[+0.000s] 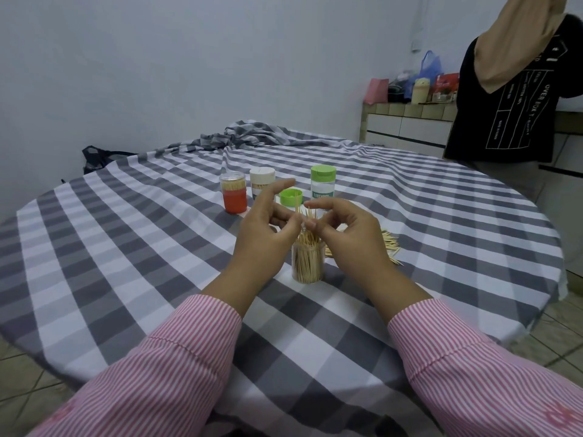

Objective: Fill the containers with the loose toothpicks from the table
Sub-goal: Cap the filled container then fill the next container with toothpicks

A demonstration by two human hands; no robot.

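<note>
A clear lidless container (pixel 308 262) packed with toothpicks stands upright on the checked tablecloth between my hands. Above its mouth my left hand (pixel 268 228) and my right hand (pixel 344 230) together pinch a small bundle of toothpicks (pixel 307 216) that stick upward out of the container. A pile of loose toothpicks (pixel 389 244) lies on the cloth to the right, partly hidden behind my right hand. Further back stand a red container (pixel 234 193), a white-capped container (pixel 262 182) and a green-capped container (pixel 322 182), with a loose green lid (pixel 291 197) beside them.
The round table (pixel 126 234) wears a grey and white checked cloth, bunched up at the far edge. A person in a black shirt (pixel 511 99) stands at the far right beside a tiled counter (pixel 410 110) holding bags and jars.
</note>
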